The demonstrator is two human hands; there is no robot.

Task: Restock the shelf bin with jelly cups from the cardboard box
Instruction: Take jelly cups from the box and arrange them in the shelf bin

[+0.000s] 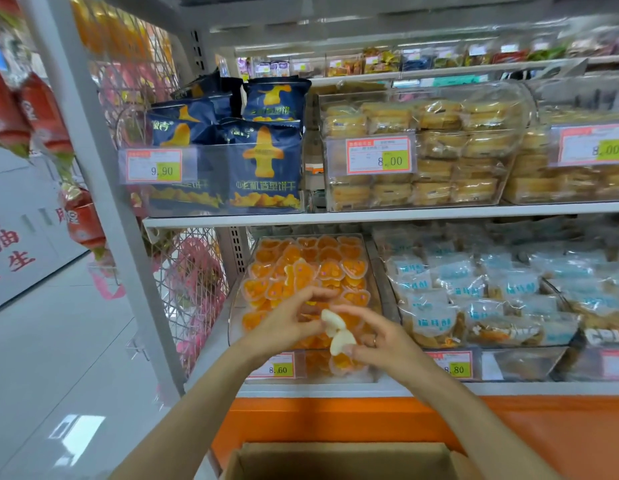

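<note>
Clear plastic bin (233,317), heaped with orange jelly cups (322,268); above its front edge left hand (287,325) pinches upper cup (330,322), right hand (384,337) lower cup (342,342) (shelf board (370,216) close overhead).

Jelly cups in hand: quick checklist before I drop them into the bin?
1. Grip: right hand pinches jelly cups: ok.
2. Grip of left hand on the upper cup: cannot tell.
3. Both hands above the shelf bin: ok.
4. Free space at the bin's front: cannot tell, hands hide it.
5. The cardboard box open below for the next grab: ok; contents out of view.
</note>
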